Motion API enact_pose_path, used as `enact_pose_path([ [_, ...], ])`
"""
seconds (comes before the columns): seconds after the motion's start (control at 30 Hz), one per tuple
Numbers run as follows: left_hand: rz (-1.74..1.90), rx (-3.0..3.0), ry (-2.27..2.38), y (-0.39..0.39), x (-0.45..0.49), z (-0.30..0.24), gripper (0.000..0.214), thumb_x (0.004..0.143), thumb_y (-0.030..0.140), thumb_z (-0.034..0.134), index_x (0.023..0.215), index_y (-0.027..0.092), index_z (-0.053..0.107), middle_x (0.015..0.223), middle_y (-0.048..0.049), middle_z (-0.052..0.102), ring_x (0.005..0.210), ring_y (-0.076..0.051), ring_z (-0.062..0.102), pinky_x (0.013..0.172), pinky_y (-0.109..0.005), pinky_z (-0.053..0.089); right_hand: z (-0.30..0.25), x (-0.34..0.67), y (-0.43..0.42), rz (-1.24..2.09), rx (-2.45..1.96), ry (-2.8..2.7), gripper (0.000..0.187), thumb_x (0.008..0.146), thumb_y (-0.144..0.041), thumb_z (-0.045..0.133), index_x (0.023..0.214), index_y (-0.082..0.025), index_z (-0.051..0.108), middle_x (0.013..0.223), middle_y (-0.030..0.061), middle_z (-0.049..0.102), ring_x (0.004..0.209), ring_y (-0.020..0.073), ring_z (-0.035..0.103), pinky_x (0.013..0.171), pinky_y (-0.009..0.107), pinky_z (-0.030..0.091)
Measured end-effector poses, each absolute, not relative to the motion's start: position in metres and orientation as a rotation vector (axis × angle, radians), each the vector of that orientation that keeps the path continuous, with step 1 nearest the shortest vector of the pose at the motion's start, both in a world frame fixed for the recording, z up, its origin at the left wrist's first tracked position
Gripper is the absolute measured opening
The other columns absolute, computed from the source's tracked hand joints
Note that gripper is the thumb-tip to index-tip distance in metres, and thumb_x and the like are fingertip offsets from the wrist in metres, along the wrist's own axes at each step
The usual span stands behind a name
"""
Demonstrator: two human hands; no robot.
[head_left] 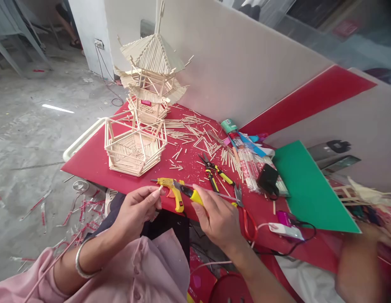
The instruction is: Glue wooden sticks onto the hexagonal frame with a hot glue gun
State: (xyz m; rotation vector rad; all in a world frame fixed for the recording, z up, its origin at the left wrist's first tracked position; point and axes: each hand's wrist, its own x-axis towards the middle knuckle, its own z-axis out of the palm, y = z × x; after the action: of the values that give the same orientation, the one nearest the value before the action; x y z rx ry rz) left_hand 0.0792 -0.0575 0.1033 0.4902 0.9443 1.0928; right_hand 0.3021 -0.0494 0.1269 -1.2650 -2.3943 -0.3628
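Observation:
My left hand [140, 206] is closed, pinching a short piece of wooden stick [160, 188] between thumb and fingertips. In my right hand [216, 216] is a yellow and black cutter knife [190, 192], pointing left toward the stick piece. Just beyond both hands a yellow glue gun [170, 184] lies at the table's near edge, partly behind the knife. A hexagonal stick frame [135, 153] with a patterned floor stands past my left hand. Behind it rises a tiered stick pagoda [154, 57] with a pointed roof.
Loose sticks [182, 128] and offcuts litter the red table [91, 166]. Yellow-black pliers [216, 172], red-handled scissors [249, 223], packed sticks [248, 168] and a green board [309, 185] lie to the right. Another person's blurred arm [359, 265] is at far right. Wrappers [83, 210] lie on the floor.

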Motion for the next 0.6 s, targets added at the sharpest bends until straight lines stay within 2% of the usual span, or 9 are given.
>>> enact_pose_path([
  [0.13, 1.076, 0.540, 0.945, -0.051, 0.077, 0.110, 0.043, 0.067, 0.052, 0.083, 0.076, 0.013, 0.067, 0.056, 0.0020, 0.057, 0.037, -0.001, 0.028, 0.038, -0.020, 0.019, 0.121, 0.288, -0.060, -0.285, -1.252, -2.376, 0.042, 0.101, -0.033, 0.046, 0.138, -0.015, 0.053, 0.082, 0.0059, 0.069, 0.071, 0.0171, 0.065, 0.064, 0.027, 0.046],
  [0.23, 1.059, 0.552, 0.946, -0.052, 0.077, 0.109, 0.043, 0.068, 0.053, 0.082, 0.076, 0.013, 0.066, 0.056, 0.0026, 0.056, 0.037, -0.001, 0.028, 0.039, -0.020, 0.020, 0.117, 0.285, -0.064, -0.247, -1.241, -2.383, 0.042, 0.101, -0.033, 0.047, 0.138, -0.014, 0.053, 0.077, 0.0047, 0.066, 0.069, 0.0172, 0.063, 0.063, 0.028, 0.044],
  [0.6, 1.052, 0.536, 0.918, -0.053, 0.078, 0.102, 0.047, 0.064, 0.055, 0.084, 0.076, 0.014, 0.064, 0.054, 0.0036, 0.055, 0.037, -0.002, 0.029, 0.038, -0.019, 0.019, 0.111, 0.282, -0.063, -0.211, -1.252, -2.412, 0.041, 0.101, -0.034, 0.048, 0.136, -0.014, 0.054, 0.078, 0.0043, 0.065, 0.069, 0.0162, 0.060, 0.063, 0.028, 0.042],
])
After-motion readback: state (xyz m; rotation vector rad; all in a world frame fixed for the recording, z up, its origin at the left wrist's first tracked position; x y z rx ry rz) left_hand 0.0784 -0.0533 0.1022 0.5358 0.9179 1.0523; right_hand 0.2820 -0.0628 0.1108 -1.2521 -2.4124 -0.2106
